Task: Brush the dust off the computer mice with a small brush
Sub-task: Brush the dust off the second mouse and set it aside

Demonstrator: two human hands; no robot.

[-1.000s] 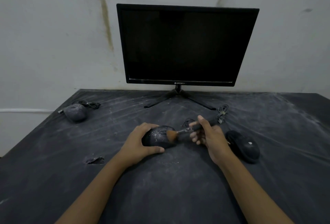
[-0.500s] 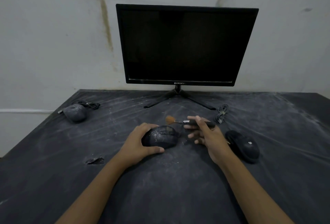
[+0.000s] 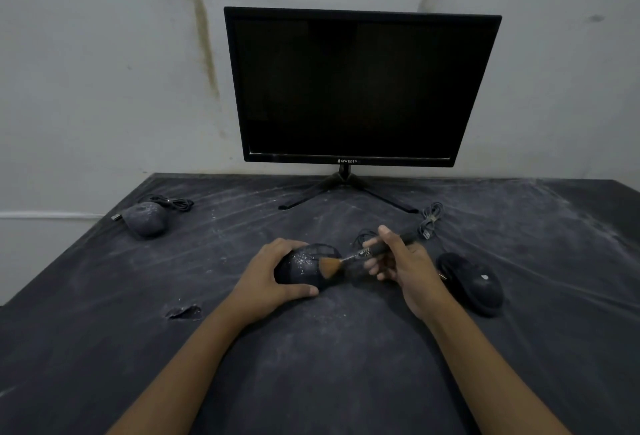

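Note:
A dusty black mouse (image 3: 306, 266) lies at the table's middle, and my left hand (image 3: 266, 277) grips its left side and near edge. My right hand (image 3: 401, 261) holds a small brush (image 3: 349, 258) by its dark handle. The orange bristles touch the mouse's right end. A second mouse (image 3: 472, 282), black and fairly clean, lies just right of my right hand. A third mouse (image 3: 145, 219), grey with heavy dust, sits at the far left with its coiled cable.
A black monitor (image 3: 360, 88) on a tripod stand stands at the back against the wall. A bundled cable (image 3: 431, 218) lies behind my right hand. The dark table cover (image 3: 329, 358) is streaked with dust and has a small tear (image 3: 185, 311) at left.
The brush was lifted above and behind the mouse half a second ago; it has come back down and its bristles are on the mouse's right end again. My left hand has stayed put.

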